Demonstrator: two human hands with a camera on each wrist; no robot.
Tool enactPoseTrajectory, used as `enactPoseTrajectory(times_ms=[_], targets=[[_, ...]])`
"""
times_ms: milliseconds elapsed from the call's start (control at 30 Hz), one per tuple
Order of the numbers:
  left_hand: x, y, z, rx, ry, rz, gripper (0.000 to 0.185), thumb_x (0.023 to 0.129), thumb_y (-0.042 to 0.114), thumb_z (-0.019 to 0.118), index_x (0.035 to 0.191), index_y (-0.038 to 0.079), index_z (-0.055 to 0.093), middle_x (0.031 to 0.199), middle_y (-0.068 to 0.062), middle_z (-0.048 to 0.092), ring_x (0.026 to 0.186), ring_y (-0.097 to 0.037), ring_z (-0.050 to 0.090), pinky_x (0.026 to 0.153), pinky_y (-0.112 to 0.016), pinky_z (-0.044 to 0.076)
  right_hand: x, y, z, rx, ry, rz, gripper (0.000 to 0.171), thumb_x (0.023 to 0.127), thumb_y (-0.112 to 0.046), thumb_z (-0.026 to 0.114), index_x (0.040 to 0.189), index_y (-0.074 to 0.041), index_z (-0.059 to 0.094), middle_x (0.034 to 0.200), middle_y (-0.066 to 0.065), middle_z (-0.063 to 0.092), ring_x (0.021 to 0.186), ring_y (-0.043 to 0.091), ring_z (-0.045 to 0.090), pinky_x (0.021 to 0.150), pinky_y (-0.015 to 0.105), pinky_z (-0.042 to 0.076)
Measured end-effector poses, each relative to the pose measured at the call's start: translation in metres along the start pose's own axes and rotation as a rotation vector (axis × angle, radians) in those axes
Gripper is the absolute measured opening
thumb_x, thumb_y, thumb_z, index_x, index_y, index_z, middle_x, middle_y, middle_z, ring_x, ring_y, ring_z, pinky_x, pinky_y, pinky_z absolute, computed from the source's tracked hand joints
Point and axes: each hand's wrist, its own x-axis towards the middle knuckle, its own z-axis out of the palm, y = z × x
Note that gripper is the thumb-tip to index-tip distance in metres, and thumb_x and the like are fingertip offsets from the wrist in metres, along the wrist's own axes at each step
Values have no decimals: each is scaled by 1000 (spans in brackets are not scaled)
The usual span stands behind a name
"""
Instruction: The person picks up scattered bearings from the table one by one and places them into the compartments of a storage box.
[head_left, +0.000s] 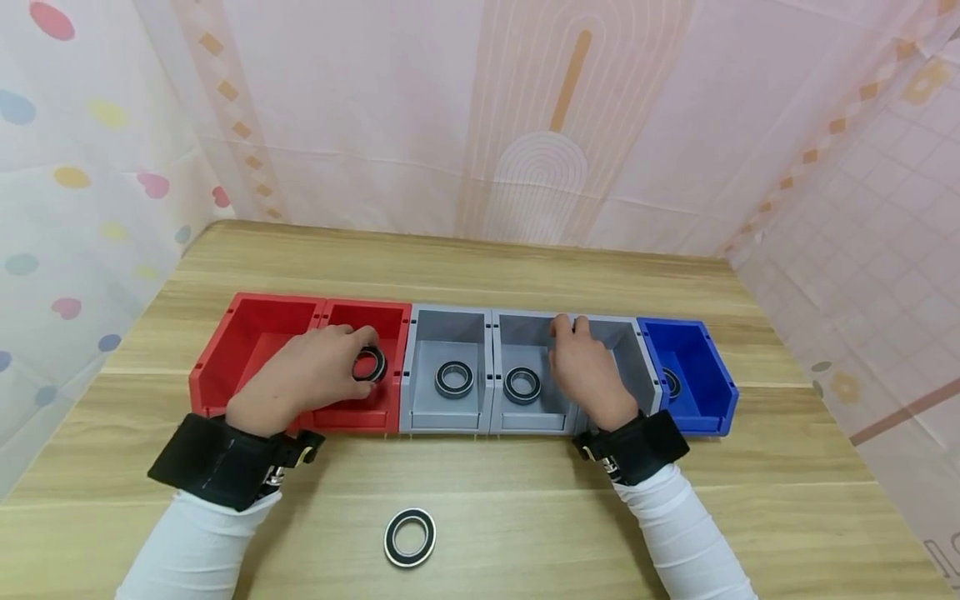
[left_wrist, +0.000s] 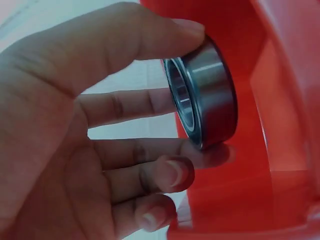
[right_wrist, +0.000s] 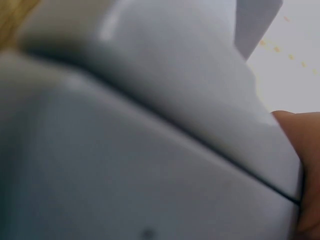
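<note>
My left hand (head_left: 358,357) is inside the second red bin (head_left: 390,321) and pinches a black-and-steel bearing ring (head_left: 371,364) on edge between thumb and fingers. The left wrist view shows that bearing (left_wrist: 210,95) up close against the red wall, with the thumb on top and a finger under it. My right hand (head_left: 570,333) lies palm down over the third grey bin (head_left: 637,354), its fingertips at the back rim. In the right wrist view only the blurred grey bin wall (right_wrist: 150,125) and a bit of finger (right_wrist: 305,150) show.
Six bins stand in a row: two red, three grey, one blue (head_left: 705,358). Single bearings lie in the first grey bin (head_left: 453,379), the second grey bin (head_left: 522,385) and the blue bin (head_left: 671,383). Another bearing (head_left: 410,537) lies on the wooden table near me.
</note>
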Motion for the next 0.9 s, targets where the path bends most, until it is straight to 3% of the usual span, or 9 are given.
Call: enactPoseTrajectory(times_ms=[367,900], targets=[[10,0,18,34,-77,-9,67,62,28,87,118,2,59,84,-8,61,68,-20,55,65,-42,53,-2,0,0,-8,3,-14,27,93,-10,58,116,-2,47,100,19,45,50,23,46,42,30,36],[12,-1,31,115,-38,25,59,61,22,89,109,4,61,76,-5,58,63,-18,53,63,-40,54,-2,2,2,-13,23,-25,26,93,-10,58,116,-2,47,98,19,45,49,22,45,41,29,36]])
